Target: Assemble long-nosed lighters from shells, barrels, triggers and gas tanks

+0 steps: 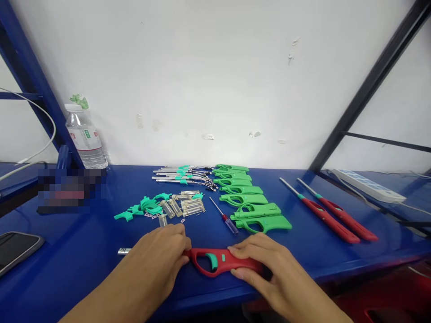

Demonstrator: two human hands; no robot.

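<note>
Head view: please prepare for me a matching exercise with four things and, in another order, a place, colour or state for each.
1. Nearest lighter
2. Bottle
3. Screwdriver
4. Casings

A. green, in a row
B. held by left hand and right hand
C. just left of the casings
D. transparent, at the back left

Pairs: 1-B, 2-D, 3-C, 4-A

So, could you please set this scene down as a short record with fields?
left hand: gripping the red lighter ahead of its trigger
right hand: gripping its handle
beyond the hands: teal pieces, clear tanks, a screwdriver
farther back: wired metal rods, left of the green shells
right side: two other red lighters
left side: water bottle, phone
surface: blue table
</note>
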